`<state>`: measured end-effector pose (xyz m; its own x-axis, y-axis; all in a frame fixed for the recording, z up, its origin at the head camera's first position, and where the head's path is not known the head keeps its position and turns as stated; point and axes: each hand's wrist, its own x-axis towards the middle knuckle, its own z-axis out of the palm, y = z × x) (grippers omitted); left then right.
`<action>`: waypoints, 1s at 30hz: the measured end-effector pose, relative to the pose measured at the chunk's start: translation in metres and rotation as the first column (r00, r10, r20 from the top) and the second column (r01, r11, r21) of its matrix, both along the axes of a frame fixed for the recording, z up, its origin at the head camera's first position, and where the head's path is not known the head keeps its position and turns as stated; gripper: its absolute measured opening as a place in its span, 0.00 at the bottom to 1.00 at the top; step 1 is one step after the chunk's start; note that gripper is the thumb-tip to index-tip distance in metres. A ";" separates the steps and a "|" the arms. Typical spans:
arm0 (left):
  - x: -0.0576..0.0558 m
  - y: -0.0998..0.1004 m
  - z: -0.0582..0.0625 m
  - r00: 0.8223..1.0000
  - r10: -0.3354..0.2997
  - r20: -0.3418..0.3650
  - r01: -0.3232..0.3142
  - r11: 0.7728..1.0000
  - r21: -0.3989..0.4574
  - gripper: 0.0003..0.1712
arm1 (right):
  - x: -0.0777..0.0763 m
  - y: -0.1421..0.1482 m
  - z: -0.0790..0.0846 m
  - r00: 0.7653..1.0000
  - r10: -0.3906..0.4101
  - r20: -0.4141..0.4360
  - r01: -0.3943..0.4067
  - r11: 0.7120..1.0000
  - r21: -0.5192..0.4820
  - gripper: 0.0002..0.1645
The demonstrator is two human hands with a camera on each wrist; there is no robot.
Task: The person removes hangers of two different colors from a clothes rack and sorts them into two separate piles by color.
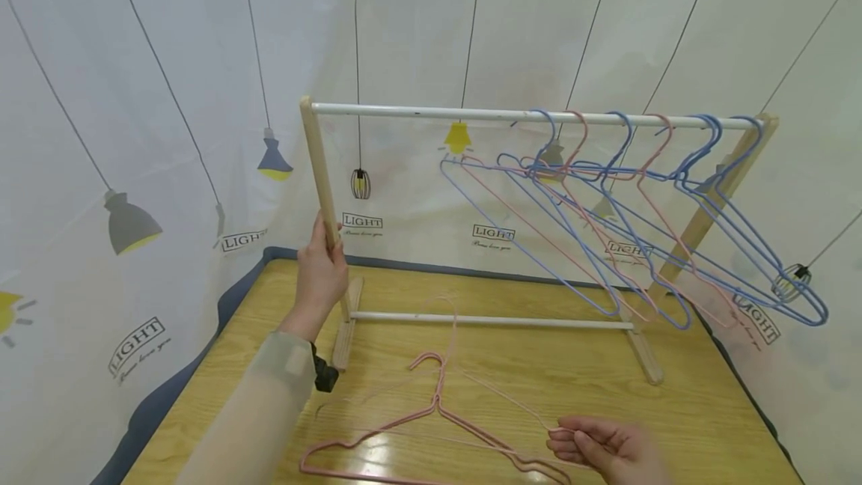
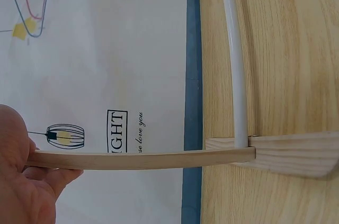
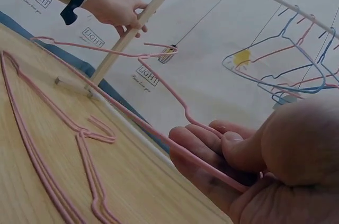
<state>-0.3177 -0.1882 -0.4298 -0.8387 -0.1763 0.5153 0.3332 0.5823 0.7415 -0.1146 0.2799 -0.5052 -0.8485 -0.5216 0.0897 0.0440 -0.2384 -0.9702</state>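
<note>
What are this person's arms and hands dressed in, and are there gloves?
No gloves: the left hand and right hand are bare. A plain, pale beige sleeve and a chunky dark wristband show on the left; no right sleeve is visible.

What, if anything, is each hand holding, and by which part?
The right hand holds a pink hanger by one shoulder end. The left hand grips the rack by its left wooden post, partway up.

I see somewhere curtained off: lamp-print cloth point(image 1: 411, 28) behind and beside a table point(image 1: 579, 365); home or studio, I can't tell.
</note>
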 end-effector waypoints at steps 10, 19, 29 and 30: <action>0.000 0.001 0.003 1.000 -0.005 -0.009 0.005 1.000 0.003 0.35 | -0.001 -0.009 -0.034 0.984 0.119 0.130 -0.097 0.982 -0.160 0.20; 0.000 0.001 0.003 1.000 -0.004 -0.011 0.004 1.000 0.005 0.35 | -0.001 -0.014 -0.050 0.985 0.126 0.118 -0.110 0.985 -0.132 0.20; 0.002 0.001 0.002 1.000 -0.006 0.012 0.006 1.000 0.010 0.34 | -0.004 -0.018 -0.054 0.994 0.096 0.056 -0.095 0.995 -0.020 0.25; 0.002 0.001 0.003 1.000 -0.006 0.010 0.006 1.000 0.009 0.33 | -0.004 -0.018 -0.054 0.995 0.094 0.046 -0.093 0.996 -0.006 0.24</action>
